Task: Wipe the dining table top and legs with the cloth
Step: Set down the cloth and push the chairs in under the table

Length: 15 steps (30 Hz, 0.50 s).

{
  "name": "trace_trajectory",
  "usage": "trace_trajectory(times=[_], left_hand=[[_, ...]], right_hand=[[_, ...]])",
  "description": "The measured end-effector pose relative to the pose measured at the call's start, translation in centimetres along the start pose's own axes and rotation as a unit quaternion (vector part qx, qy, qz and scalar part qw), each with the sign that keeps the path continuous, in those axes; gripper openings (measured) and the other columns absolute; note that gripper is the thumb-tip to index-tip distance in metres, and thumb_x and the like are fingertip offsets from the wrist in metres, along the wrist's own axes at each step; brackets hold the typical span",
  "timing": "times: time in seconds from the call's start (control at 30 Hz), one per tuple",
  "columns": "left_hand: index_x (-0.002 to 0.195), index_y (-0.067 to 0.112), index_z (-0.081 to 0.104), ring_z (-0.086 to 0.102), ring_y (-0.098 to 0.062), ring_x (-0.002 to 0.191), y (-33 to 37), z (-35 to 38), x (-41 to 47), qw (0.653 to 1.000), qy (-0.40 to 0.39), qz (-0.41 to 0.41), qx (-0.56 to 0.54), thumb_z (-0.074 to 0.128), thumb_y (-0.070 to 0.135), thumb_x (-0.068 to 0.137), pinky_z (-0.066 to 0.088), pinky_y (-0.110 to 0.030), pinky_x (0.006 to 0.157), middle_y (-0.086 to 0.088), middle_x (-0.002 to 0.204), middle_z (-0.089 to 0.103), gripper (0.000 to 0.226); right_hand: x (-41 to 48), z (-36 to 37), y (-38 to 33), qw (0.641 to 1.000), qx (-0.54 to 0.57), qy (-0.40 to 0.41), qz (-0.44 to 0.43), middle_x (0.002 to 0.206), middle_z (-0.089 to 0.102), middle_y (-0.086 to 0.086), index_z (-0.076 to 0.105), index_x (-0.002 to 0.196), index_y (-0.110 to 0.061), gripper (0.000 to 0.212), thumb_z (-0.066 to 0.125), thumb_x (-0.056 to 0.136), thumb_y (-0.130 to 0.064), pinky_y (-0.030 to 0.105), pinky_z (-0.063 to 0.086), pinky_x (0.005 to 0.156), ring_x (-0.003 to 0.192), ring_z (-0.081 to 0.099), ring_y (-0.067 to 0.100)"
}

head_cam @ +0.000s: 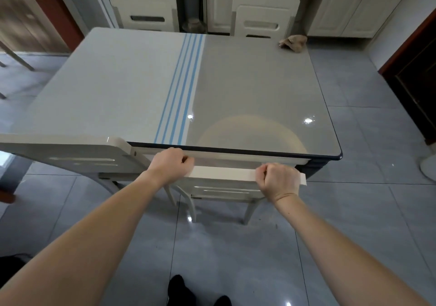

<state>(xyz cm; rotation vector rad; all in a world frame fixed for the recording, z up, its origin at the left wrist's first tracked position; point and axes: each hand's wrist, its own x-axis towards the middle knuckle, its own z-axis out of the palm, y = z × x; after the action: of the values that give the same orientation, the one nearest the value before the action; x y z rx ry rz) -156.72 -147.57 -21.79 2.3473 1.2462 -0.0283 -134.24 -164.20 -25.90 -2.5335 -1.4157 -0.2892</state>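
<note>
The dining table (247, 88) has a glossy grey top with blue stripes down its middle and a dark rim. A crumpled tan cloth (293, 42) lies on its far right corner, far from both hands. At the near edge stands a white chair (224, 175), its seat tucked under the table. My left hand (171, 164) grips the left end of the chair's top rail. My right hand (278, 179) grips the right end of the same rail. The table legs are mostly hidden beneath the top.
Another white chair (77, 154) stands at the near left, and two more (144, 8) (265, 15) at the far side. White cabinets (354, 3) line the back wall. A dark door (415, 88) is at right. Grey floor tiles (212, 246) surround the table.
</note>
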Motion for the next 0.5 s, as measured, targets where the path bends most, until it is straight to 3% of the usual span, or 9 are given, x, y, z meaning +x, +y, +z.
trace_trajectory(times=[0.3, 0.5], left_hand=[[0.052, 0.013, 0.03, 0.025, -0.018, 0.049, 3.6, 1.9, 1.4, 0.999, -0.005, 0.023, -0.041, 0.042, 0.026, 0.081, 0.026, -0.03, 0.047, -0.001, 0.049, 0.028, 0.034], [0.053, 0.014, 0.029, 0.025, -0.019, 0.049, 2.2, 0.5, 2.8, 0.999, 0.005, 0.006, -0.048, 0.043, 0.029, 0.082, 0.026, -0.03, 0.048, 0.0, 0.049, 0.028, 0.035]], right_hand=[[3.2, 0.1, 4.6, 1.0, -0.002, 0.001, -0.003, 0.04, 0.051, 0.011, 0.051, 0.041, -0.008, 0.051, 0.027, 0.079, -0.031, 0.021, 0.021, 0.047, 0.035, 0.048, 0.031], [3.7, 0.3, 2.7, 0.999, -0.014, -0.028, 0.007, 0.044, 0.053, 0.01, 0.054, 0.045, -0.008, 0.057, 0.02, 0.081, -0.036, 0.022, 0.022, 0.046, 0.041, 0.049, 0.03]])
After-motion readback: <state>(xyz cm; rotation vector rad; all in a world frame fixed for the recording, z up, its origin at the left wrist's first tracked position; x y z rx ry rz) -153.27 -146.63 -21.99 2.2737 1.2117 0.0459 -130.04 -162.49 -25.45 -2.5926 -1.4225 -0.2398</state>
